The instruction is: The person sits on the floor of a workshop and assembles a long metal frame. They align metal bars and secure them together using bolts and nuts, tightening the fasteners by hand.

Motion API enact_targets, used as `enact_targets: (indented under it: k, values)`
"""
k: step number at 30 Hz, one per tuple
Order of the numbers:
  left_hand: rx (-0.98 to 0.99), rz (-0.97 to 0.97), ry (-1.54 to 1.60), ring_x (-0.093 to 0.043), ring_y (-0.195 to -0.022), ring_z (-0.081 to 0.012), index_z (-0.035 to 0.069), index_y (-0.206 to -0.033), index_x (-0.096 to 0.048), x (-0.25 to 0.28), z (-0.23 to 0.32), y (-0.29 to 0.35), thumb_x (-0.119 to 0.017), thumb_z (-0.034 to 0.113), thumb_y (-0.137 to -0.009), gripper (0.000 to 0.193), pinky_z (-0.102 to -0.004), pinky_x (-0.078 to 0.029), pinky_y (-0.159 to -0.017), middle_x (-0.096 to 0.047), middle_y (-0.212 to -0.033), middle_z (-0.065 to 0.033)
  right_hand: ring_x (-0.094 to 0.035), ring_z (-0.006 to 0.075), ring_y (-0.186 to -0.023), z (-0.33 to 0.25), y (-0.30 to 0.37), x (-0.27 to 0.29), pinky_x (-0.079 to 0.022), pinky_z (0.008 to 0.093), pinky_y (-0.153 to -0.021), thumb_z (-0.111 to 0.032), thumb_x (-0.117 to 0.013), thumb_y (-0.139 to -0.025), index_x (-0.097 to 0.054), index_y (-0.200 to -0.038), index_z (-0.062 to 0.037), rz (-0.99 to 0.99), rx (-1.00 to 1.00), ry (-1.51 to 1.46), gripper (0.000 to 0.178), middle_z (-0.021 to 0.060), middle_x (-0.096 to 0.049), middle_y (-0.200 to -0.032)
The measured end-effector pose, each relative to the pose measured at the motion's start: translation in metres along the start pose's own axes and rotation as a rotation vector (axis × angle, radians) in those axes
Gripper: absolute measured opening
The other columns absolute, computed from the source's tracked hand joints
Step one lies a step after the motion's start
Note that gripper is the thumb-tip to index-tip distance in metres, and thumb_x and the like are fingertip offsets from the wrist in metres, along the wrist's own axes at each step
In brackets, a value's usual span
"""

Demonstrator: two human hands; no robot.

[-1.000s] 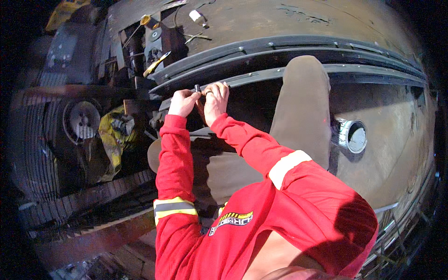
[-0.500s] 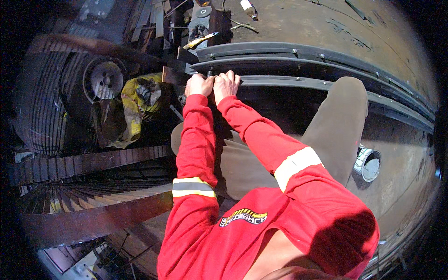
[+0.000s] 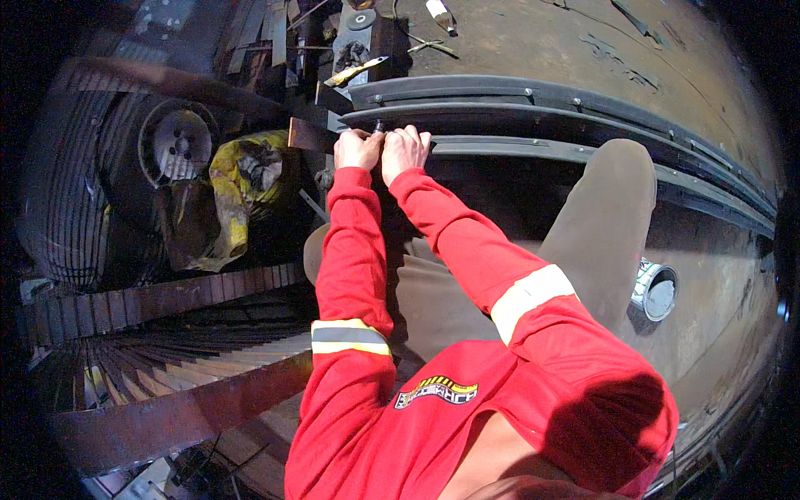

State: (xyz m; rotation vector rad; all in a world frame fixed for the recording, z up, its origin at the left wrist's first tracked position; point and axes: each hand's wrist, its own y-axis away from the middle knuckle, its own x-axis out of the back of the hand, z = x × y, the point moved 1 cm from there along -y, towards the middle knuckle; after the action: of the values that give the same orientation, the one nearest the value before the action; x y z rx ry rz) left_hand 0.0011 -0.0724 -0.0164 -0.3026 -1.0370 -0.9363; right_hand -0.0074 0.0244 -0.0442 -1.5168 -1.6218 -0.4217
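Note:
Both my hands are close together at the left end of the nearest of several long dark metal rails (image 3: 508,146). My right hand (image 3: 406,150) is closed over that rail, knuckles up. Just left of it, my left hand (image 3: 358,152) is closed too, its fingers curled down so that what they grip is hidden. A small dark bolt-like piece (image 3: 379,127) stands up between the hands, by the left thumb. A brown flat metal plate (image 3: 307,135) sticks out to the left of my left hand.
A paintbrush (image 3: 356,72) lies beyond the rails. An open paint can (image 3: 657,293) stands right of my knee. To the left are a crumpled yellow bag (image 3: 231,225), a wheel (image 3: 177,143) and a row of rusty metal slats (image 3: 167,293). A small bottle (image 3: 439,14) lies far off.
Both hands stay at the same end of the rail, with only a slight shift of the fingers. The bolt-like piece shows a little more between them. The view has tilted slightly.

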Motion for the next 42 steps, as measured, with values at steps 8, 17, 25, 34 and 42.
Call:
enact_targets:
  k: [8, 17, 25, 34, 42]
  values:
    - [-0.005, 0.037, 0.052, -0.062, -0.080, -0.0324, 0.001, -0.078, -0.067, -0.005, -0.004, -0.003, -0.064, 0.034, -0.066, 0.035, -0.0371, -0.047, -0.075, -0.063, -0.081, -0.0208, -0.053, 0.0213, -0.084, -0.001, -0.001, 0.003, -0.034, 0.0370, -0.076, -0.014, -0.049, -0.075, -0.060, -0.068, -0.0081, -0.025, -0.009, -0.002, 0.014, 0.0050, -0.061, -0.078]
    - [0.079, 0.182, 0.037, -0.063, -0.071, -0.0248, 0.000, -0.071, -0.066, -0.002, 0.010, 0.005, -0.074, 0.034, -0.058, 0.037, -0.0333, -0.049, -0.069, -0.064, -0.074, -0.0176, -0.052, 0.0225, -0.089, -0.001, -0.004, 0.005, -0.033, 0.0373, -0.080, -0.015, -0.050, -0.076, -0.064, -0.078, -0.0078, -0.091, -0.117, 0.038, 0.016, 0.0059, -0.062, -0.085]
    - [0.105, -0.022, -0.093, -0.058, -0.093, -0.0346, 0.001, -0.083, -0.067, 0.001, 0.017, 0.003, -0.051, 0.041, -0.073, 0.044, -0.0402, -0.043, -0.083, -0.060, -0.095, -0.0237, -0.054, 0.0209, -0.086, 0.004, -0.009, 0.001, -0.034, 0.0371, -0.078, -0.013, -0.047, -0.078, -0.064, -0.076, -0.0095, -0.143, -0.150, 0.010, 0.018, 0.0059, -0.063, -0.082]
    - [0.092, 0.079, 0.007, -0.063, -0.076, -0.0289, 0.001, -0.075, -0.068, -0.002, 0.012, -0.003, -0.069, 0.036, -0.064, 0.036, -0.0351, -0.048, -0.072, -0.064, -0.078, -0.0196, -0.050, 0.0229, -0.092, -0.001, -0.006, 0.011, -0.034, 0.0381, -0.079, -0.015, -0.048, -0.076, -0.063, -0.077, -0.0074, -0.178, -0.034, 0.117, 0.017, 0.0070, -0.062, -0.086]
    - [0.036, 0.060, -0.042, -0.061, -0.083, -0.0327, 0.002, -0.075, -0.068, -0.001, 0.008, 0.000, -0.065, 0.035, -0.066, 0.034, -0.0378, -0.047, -0.076, -0.063, -0.082, -0.0214, -0.050, 0.0214, -0.091, -0.001, -0.007, 0.003, -0.033, 0.0372, -0.080, -0.017, -0.047, -0.078, -0.064, -0.073, -0.0091, -0.158, -0.127, 0.071, 0.019, 0.0044, -0.062, -0.084]
